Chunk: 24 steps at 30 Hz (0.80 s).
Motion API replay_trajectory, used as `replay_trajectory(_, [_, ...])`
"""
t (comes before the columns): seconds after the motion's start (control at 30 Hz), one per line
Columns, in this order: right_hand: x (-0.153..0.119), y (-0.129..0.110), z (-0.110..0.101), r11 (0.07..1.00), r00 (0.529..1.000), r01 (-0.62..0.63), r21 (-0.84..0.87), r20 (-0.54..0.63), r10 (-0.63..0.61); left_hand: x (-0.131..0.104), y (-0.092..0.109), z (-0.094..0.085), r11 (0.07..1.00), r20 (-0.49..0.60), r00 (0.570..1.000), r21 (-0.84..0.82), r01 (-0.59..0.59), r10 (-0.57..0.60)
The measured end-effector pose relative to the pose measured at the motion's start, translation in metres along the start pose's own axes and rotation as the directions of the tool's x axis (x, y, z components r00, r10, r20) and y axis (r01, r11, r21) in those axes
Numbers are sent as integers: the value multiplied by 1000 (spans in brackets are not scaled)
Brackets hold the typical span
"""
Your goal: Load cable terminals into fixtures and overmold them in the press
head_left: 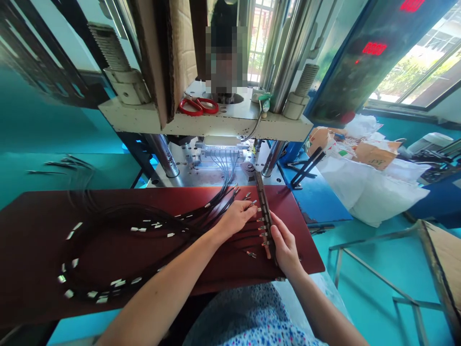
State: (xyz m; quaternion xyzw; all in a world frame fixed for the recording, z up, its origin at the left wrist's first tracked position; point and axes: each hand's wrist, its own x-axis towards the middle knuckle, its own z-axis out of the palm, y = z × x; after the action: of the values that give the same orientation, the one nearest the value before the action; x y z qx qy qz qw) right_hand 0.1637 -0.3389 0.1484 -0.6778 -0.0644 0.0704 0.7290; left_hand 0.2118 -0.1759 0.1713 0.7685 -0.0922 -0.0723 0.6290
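A dark, narrow bar (265, 206) lies lengthwise near the right end of the red-brown board, with several cable ends seated along its left side. My right hand (285, 242) is wrapped round the bar's near part. At the bar's left edge, my left hand (237, 216) pinches a small metal-tipped cable end (253, 203). Black cables (144, 207) with white tags curve in a large loop across the board to the left. A loose connector end (251, 254) rests left of the bar's near part.
Beyond the board (32, 240) stands a press with a lit fixture (219, 156) holding thin wires. Red-handled scissors (192, 106) rest on its upper plate. White sacks (374, 192) are at the right, near a metal frame (374, 278). A person is behind the press.
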Motion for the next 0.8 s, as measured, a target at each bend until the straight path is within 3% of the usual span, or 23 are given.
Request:
replay_trajectory(0.2, [-1, -4, 0, 1000, 1000, -19, -24, 16, 19, 2, -6, 1, 986, 44, 999, -166, 25, -18])
replay_trajectory(0.33, [-1, 0, 0, 996, 999, 0, -89, 44, 3, 4, -7, 0, 996, 29, 999, -83, 18, -15])
replay_trajectory(0.5, [0, 0, 1, 992, 999, 13, -125, 43, -7, -1, -4, -1, 995, -111, 990, 65, -76, 82])
replay_trajectory(0.6, [0, -2, 2, 998, 1000, -5, -66, 5, 5, -5, 1, -2, 991, -294, 946, 48, -128, 136])
replay_trajectory(0.67, [0, -3, 2, 999, 1000, -9, -45, -9, 9, -6, 4, -4, 987, -362, 919, 87, -133, 155])
replay_trajectory(0.8, [0, -2, 0, 999, 1000, -19, -33, 7, 19, -3, 7, -8, 976, -290, 949, 207, -61, 121])
